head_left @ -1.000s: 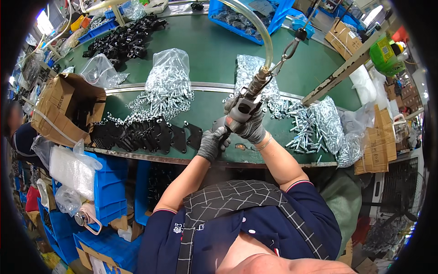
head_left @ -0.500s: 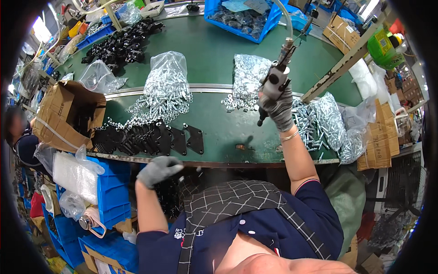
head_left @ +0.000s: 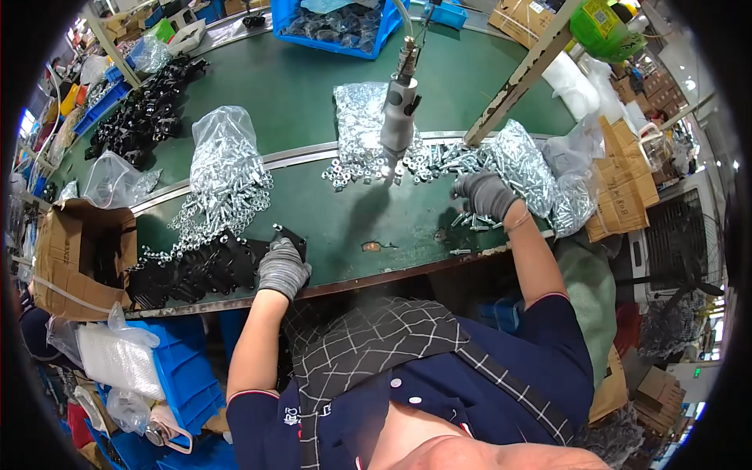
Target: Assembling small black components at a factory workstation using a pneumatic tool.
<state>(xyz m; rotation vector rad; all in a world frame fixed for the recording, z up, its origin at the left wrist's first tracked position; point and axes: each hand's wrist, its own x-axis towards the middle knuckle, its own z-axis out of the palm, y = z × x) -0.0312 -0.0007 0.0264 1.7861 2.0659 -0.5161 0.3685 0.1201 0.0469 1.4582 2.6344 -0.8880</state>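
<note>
My left hand (head_left: 283, 268), in a grey glove, is closed on the right-hand black plate (head_left: 294, 242) of an overlapping row of black metal plates (head_left: 196, 270) along the front of the table. A small bolt end shows at that plate's upper corner. Over loose silver bolts (head_left: 479, 222) at the right, my gloved right hand (head_left: 484, 196) has its fingers curled; whatever is between them is hidden. A grey-white power screwdriver (head_left: 398, 117) hangs from its hose above the table, apart from both hands.
Bags of silver hardware, one at the left (head_left: 225, 149) and one in the middle (head_left: 360, 117), spill nuts onto the green table (head_left: 313, 188). More bolts fill a bag (head_left: 517, 160) at the right. An open carton (head_left: 59, 254) stands left; a slanted post (head_left: 525, 74) rises right of the screwdriver.
My right hand has let go of the screwdriver and moved down to the loose bolts. From below the table edge, my left hand has come up onto a black plate. The view has shifted.
</note>
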